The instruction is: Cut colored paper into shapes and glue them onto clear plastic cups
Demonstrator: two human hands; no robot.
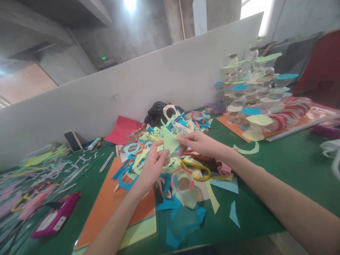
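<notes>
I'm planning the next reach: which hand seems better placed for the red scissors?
Probably the right hand: it appears closest to the red scissors. The left hand looks farther off, pinching the green paper.

Paper scraps on table before partition; phone left, stacked cups right.

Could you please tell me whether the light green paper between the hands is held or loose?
Held: the left hand pinches the light green paper near its bottom, and the right hand holds its right side.
</notes>
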